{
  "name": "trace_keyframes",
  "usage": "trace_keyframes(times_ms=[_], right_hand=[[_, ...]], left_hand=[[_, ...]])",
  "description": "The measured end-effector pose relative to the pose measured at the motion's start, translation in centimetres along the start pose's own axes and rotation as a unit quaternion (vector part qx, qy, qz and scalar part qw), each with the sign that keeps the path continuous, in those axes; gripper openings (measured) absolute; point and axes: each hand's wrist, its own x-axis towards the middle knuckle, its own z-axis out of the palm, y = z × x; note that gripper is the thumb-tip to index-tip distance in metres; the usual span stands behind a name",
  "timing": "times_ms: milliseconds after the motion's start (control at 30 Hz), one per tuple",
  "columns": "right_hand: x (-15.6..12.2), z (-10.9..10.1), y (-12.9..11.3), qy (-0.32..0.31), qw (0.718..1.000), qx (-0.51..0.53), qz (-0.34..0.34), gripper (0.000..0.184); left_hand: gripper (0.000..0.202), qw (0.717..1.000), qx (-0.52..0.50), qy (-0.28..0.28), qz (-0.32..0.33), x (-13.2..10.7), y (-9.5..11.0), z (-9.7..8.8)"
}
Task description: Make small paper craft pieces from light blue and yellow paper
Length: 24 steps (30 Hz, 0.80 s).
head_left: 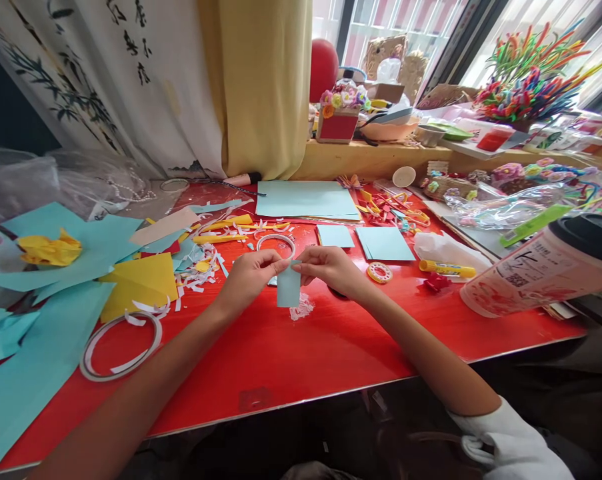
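Over the middle of the red table (331, 353), my left hand (251, 273) and my right hand (331, 269) meet fingertip to fingertip. Both pinch the top edge of a small light-blue paper rectangle (288, 290), which hangs down between them. Just beyond my fingers lies a white tape ring (275, 241). A small scrap of white paper (301, 308) rests on the table under the blue piece. Both forearms stretch in from the near edge, the right one in a white sleeve.
Light-blue sheets (305, 199) and smaller blue cards (385, 243) lie behind my hands. Yellow paper (141, 280), paper scraps and a large tape ring (121, 347) sit left. A yellow glue stick (445, 269), a small tape roll (379, 272) and a lidded cup (545, 267) stand right.
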Motion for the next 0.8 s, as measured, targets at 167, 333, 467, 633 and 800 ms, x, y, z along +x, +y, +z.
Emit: trace_keyframes(times_ms=[167, 333, 467, 633, 800], right_hand=[[0.08, -0.18, 0.27, 0.009, 1.0, -0.007, -0.001, 0.019], [0.07, -0.19, 0.15, 0.013, 1.0, 0.008, 0.009, 0.018], [0.06, -0.22, -0.12, 0.063, 0.998, 0.027, -0.001, 0.017], [0.05, -0.11, -0.07, 0.075, 0.997, 0.032, -0.012, 0.017], [0.01, -0.09, 0.04, 0.081, 0.996, 0.029, -0.014, 0.02]], left_hand=[[0.032, 0.998, -0.058, -0.009, -0.011, 0.16, -0.31, 0.08], [0.031, 0.999, -0.048, 0.005, -0.006, 0.29, -0.32, -0.03], [0.029, 0.991, -0.105, -0.055, -0.067, 0.48, -0.27, -0.14], [0.028, 0.99, -0.096, -0.051, -0.091, 0.5, -0.21, -0.02], [0.026, 0.991, -0.058, -0.064, -0.098, 0.26, -0.06, 0.05]])
